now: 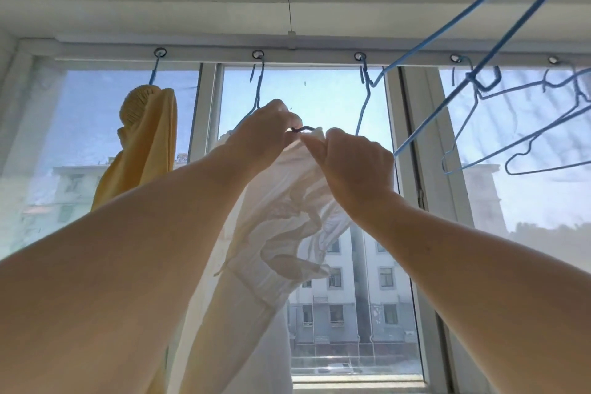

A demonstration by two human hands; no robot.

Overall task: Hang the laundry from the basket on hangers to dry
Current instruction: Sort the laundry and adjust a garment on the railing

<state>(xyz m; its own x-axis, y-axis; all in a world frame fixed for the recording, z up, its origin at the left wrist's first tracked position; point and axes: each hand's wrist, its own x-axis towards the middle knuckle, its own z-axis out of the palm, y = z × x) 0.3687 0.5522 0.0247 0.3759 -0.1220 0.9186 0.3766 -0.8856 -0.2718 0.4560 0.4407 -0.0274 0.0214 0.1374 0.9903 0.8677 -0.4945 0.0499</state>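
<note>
Two hands are up at the rail, working on one white garment [281,211] in front of the window [319,99]. Left hand [268,128] has its fingers curled round the top edge of the cloth and what looks like a dark bit of wire [303,129] poking out between the two hands. Can't tell for sure if that wire belongs to the hanger. Right hand [356,160] sits just beside the left, knuckles toward the camera, fingers pinching a bunched corner of the same white fabric. So both grips are closed on the garment, almost touching each other.

Below the hands the white garment hangs down in gathers, with an elastic-looking ruffled band lower down, and the rest drops between the forearms to the bottom of the view.

Straight above the left hand a blue hanger [257,89] hangs by its hook from a ring on the drying rail [208,51]; its lower part goes behind the hand. Well off to the left of the grip a yellow garment [144,144] is already up on its own blue hook. To the right and above the right hand there's a big blue hanger [473,29] tilted up toward the ceiling, and further right a bunch of bare blue hangers [511,125] hang from the rail. Basket isn't in view.
</note>
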